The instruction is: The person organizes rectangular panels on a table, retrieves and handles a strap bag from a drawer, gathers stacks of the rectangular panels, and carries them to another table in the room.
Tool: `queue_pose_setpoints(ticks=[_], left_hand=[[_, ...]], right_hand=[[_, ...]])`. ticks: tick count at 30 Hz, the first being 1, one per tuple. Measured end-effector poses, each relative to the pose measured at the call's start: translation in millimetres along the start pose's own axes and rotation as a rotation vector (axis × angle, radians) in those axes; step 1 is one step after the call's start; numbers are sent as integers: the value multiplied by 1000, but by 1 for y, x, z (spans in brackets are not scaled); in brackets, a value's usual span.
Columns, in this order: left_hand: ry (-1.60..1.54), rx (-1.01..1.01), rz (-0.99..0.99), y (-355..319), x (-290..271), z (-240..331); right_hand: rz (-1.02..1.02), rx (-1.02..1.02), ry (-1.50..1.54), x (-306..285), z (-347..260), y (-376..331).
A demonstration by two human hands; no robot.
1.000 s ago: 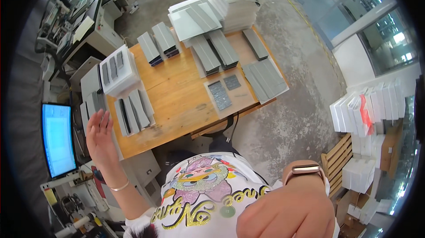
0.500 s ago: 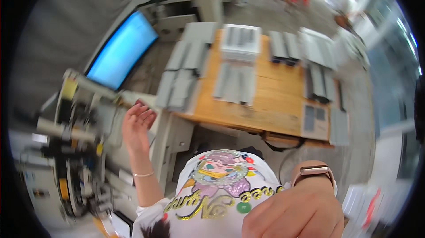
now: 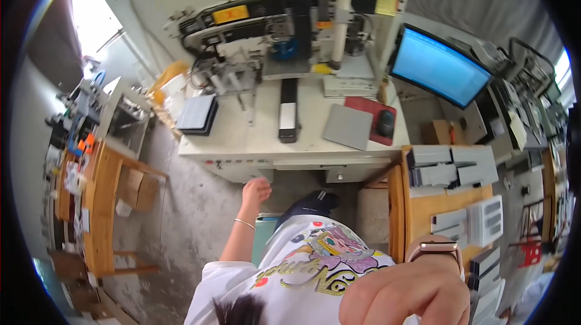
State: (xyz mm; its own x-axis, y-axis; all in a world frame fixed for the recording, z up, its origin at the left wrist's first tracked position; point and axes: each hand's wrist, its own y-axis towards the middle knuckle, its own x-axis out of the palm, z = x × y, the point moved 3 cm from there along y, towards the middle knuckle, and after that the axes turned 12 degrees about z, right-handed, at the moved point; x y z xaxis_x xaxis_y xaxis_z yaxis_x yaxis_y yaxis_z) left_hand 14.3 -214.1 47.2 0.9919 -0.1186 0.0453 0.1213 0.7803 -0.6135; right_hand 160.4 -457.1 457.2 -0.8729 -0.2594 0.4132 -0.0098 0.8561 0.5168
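My left hand point(image 3: 257, 190) hangs in front of the white machine table point(image 3: 236, 140), its fingers loosely bent and nothing visible in them. A thin bracelet circles that wrist. Close to the camera at the lower right, my right hand point(image 3: 405, 292) is closed, knuckles up; its fingertips are out of sight, so anything in them is hidden. A watch point(image 3: 439, 247) sits on the right wrist. On the white table lie a long black bar-shaped case point(image 3: 288, 110) with a white patch, a grey flat sheet point(image 3: 348, 126), a red mouse pad point(image 3: 370, 113) and a black mouse point(image 3: 385, 123).
Behind the table surface stands a machine frame point(image 3: 296, 34); a lit monitor point(image 3: 442, 66) is right of it. A wooden table point(image 3: 417, 204) at right bears grey boxes point(image 3: 433, 155) and white trays point(image 3: 486, 219). Another wooden table point(image 3: 100, 204) stands at left.
The view has swung left, from the wooden table with grey boxes to the white machine table. My left hand's fingers are less spread. The right hand keeps its closed shape near the camera.
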Motion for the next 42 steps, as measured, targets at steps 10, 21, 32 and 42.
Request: queue_pose_setpoints(ticks=[10,21,32,42], left_hand=[[423,-475,281,-30,-212,-231],[566,-293,59,-73,-137,-204],[424,-468,299,-27,-146,-219],[452,124,512,48,-112,-130]], right_hand=[[82,-27,-12,14,29,-67],[-287,-603,-1402,90,-19,9],[-223,-634,-914,29,35,107],[-547,-358,-855,-26,49,149]])
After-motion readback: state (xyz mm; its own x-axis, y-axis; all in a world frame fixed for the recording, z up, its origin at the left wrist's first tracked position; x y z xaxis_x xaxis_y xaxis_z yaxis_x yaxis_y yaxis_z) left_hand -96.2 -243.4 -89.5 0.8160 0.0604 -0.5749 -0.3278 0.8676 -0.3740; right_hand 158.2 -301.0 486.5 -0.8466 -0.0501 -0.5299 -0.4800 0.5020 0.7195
